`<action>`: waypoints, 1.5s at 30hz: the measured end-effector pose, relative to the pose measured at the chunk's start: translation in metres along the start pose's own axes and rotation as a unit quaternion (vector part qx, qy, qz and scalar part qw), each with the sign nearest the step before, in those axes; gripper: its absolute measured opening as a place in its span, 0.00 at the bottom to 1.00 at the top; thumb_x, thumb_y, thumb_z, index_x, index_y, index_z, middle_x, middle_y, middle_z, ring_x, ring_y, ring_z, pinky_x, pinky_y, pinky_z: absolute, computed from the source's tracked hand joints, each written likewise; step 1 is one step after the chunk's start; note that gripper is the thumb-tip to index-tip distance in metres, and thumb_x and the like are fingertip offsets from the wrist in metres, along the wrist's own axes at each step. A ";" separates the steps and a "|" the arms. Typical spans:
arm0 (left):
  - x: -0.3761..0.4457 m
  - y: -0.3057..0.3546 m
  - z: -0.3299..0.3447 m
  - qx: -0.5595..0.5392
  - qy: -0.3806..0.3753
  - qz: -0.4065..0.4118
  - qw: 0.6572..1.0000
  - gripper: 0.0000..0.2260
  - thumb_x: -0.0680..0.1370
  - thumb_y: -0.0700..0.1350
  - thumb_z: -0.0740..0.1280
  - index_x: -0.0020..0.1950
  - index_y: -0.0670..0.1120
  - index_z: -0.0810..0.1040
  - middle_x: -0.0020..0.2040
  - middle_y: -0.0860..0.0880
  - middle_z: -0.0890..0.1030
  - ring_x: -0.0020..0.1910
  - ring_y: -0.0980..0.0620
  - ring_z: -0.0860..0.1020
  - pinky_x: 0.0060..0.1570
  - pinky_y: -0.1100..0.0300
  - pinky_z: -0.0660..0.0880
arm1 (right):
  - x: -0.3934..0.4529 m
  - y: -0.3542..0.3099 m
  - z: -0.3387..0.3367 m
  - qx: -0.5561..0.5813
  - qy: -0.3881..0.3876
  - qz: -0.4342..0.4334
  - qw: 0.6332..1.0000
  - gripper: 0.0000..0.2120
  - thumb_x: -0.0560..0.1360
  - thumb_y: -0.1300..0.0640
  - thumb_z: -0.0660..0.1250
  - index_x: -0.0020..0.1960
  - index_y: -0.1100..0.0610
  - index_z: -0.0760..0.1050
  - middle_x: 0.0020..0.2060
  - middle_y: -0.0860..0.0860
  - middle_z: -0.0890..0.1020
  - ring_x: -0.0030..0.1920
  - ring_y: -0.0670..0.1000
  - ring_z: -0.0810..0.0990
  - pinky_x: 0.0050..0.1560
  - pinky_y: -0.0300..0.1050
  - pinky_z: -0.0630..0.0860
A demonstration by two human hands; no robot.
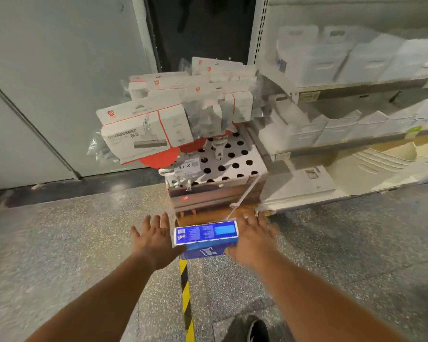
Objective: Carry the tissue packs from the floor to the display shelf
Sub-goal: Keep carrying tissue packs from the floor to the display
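A blue tissue pack [206, 235] with white print hangs above the speckled floor, squeezed between my two palms. My left hand [151, 240] presses flat on its left end, fingers straight and spread. At the pack's right end my right hand [253, 239] presses in, fingers stretched forward and blurred by motion. The white display shelf [314, 91] rises at the right, its boards filled with white packs.
Straight ahead stands a perforated cardboard stand [232, 166] holding boxed mops [143, 129], with a 59.50 price tag. A yellow-black floor tape [187, 299] runs under the pack. Grey wall panels fill the left. My dark shoe [253, 328] shows at the bottom.
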State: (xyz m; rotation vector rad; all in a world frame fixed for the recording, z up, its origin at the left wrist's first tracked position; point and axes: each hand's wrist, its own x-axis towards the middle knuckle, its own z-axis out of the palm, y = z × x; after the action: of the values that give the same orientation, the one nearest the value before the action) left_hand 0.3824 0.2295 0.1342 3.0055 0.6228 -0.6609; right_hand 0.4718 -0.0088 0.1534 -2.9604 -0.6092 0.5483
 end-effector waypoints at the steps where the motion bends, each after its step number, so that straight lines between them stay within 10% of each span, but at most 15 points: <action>1: 0.013 0.006 0.006 -0.003 -0.007 -0.014 1.000 0.51 0.73 0.77 0.53 0.82 0.45 0.38 0.83 0.44 0.45 0.81 0.40 0.43 0.75 0.32 0.47 | 0.019 0.009 0.004 -0.005 -0.007 -0.005 1.000 0.51 0.72 0.34 0.70 0.81 0.48 0.44 0.82 0.54 0.48 0.80 0.63 0.45 0.76 0.70 0.51; 22: 0.350 0.065 0.363 0.031 -0.043 -0.045 0.998 0.61 0.65 0.79 0.64 0.82 0.48 0.36 0.83 0.48 0.41 0.80 0.39 0.37 0.69 0.25 0.42 | 0.335 0.103 0.377 -0.053 -0.039 -0.048 0.997 0.63 0.63 0.29 0.74 0.81 0.44 0.35 0.82 0.51 0.39 0.80 0.59 0.36 0.74 0.72 0.48; 30: 0.369 0.066 0.405 -0.002 -0.047 -0.056 0.997 0.64 0.61 0.76 0.71 0.81 0.53 0.35 0.82 0.49 0.45 0.80 0.40 0.47 0.71 0.29 0.55 | 0.367 0.105 0.413 -0.060 -0.080 -0.064 0.993 0.66 0.64 0.33 0.77 0.80 0.45 0.30 0.80 0.49 0.32 0.79 0.56 0.30 0.74 0.75 0.44; 35: 0.379 0.055 0.419 -0.014 -0.059 -0.050 0.997 0.62 0.61 0.76 0.72 0.81 0.56 0.37 0.82 0.48 0.37 0.78 0.34 0.33 0.68 0.22 0.47 | 0.382 0.107 0.424 -0.071 -0.120 -0.070 0.988 0.68 0.64 0.37 0.79 0.79 0.45 0.27 0.76 0.49 0.27 0.77 0.59 0.28 0.72 0.77 0.43; 39: 0.391 0.050 0.424 -0.076 -0.016 -0.040 0.996 0.54 0.64 0.70 0.73 0.80 0.56 0.47 0.78 0.50 0.54 0.78 0.38 0.48 0.68 0.34 0.67 | 0.395 0.105 0.438 -0.046 -0.079 -0.063 0.994 0.62 0.68 0.42 0.79 0.82 0.47 0.35 0.82 0.47 0.43 0.81 0.60 0.41 0.75 0.68 0.55; 45: 0.375 0.043 0.401 -0.134 0.011 -0.045 0.990 0.49 0.62 0.62 0.75 0.76 0.58 0.53 0.70 0.55 0.62 0.72 0.44 0.57 0.64 0.40 0.71 | 0.392 0.099 0.409 -0.047 -0.029 -0.097 0.994 0.54 0.68 0.48 0.78 0.82 0.48 0.45 0.75 0.46 0.60 0.73 0.54 0.56 0.71 0.54 0.67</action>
State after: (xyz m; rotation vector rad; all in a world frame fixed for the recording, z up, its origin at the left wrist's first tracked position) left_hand 0.5500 0.2980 -0.3861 2.7527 0.7827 -0.4998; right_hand 0.6981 0.0538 -0.3714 -2.9337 -0.9414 0.6041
